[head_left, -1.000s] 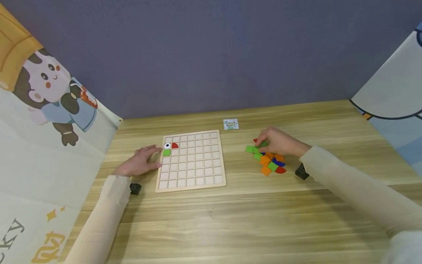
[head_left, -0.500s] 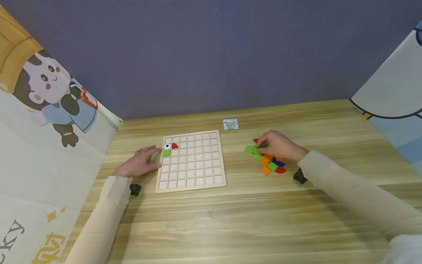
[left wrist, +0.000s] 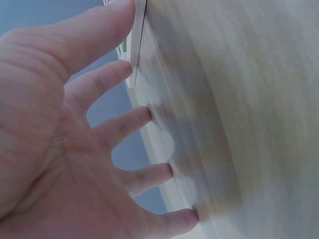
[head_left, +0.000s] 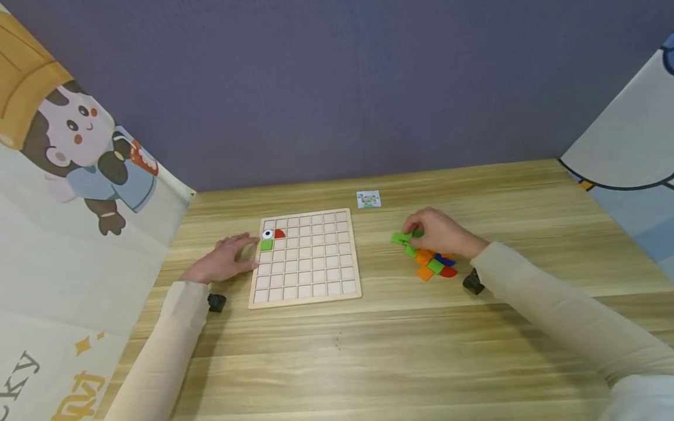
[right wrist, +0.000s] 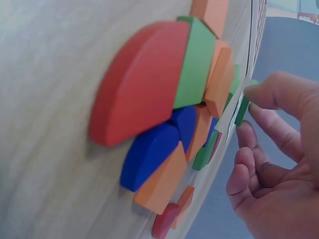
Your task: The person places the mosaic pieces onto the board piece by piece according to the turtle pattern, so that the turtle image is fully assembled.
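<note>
My left hand [head_left: 225, 257] lies at the left edge of a pale wooden grid board [head_left: 310, 302], thumb and index fingertips at its rim and the other fingers spread on the table. On the board's upper left are a white eye tile [head_left: 267, 234], a red quarter-round tile [head_left: 279, 234] and a green square tile [head_left: 266, 244]. Over a heap of coloured pieces, my right hand [head_left: 439, 232] pinches a green tile [right wrist: 242, 108] between thumb and index finger. The heap shows orange tiles [head_left: 425, 273], a blue curved piece [right wrist: 149, 155] and a red rounded piece [right wrist: 142, 82].
A small printed picture card [head_left: 368, 199] lies behind the board. A dark wall panel [head_left: 368, 88] stands along the table's back edge, with printed panels at both sides. Black wrist cameras sit under each sleeve.
My right hand has shifted slightly left and down among the green tiles at the heap's upper left. The left hand has stayed in place at the board.
</note>
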Motion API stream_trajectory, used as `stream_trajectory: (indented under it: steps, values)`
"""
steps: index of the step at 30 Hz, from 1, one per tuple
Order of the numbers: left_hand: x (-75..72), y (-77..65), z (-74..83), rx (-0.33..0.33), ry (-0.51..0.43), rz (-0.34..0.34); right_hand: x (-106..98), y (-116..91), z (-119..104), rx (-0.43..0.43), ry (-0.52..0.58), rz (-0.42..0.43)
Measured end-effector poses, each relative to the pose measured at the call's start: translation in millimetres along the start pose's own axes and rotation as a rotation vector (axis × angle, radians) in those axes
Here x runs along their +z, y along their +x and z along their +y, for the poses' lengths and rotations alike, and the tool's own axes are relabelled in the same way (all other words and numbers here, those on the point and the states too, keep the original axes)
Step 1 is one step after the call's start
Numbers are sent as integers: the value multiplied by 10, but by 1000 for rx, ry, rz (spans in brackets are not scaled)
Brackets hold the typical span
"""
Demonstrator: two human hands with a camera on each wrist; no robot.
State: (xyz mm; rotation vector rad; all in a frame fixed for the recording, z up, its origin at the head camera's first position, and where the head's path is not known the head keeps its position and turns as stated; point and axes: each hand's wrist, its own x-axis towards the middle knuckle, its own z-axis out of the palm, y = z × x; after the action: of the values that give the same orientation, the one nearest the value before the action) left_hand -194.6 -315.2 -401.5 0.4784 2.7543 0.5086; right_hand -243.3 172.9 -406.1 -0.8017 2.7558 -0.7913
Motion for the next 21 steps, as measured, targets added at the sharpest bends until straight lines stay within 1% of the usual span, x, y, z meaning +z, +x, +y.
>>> stream_trajectory:
  steps: [10, 21]
  values:
    - [-6, -13, 14, -12, -3, 3, -26, -13, -68, -15, 12, 32]
    - [0, -30, 35, 2, -12, 8, 2, -30, -100, -28, 28, 29]
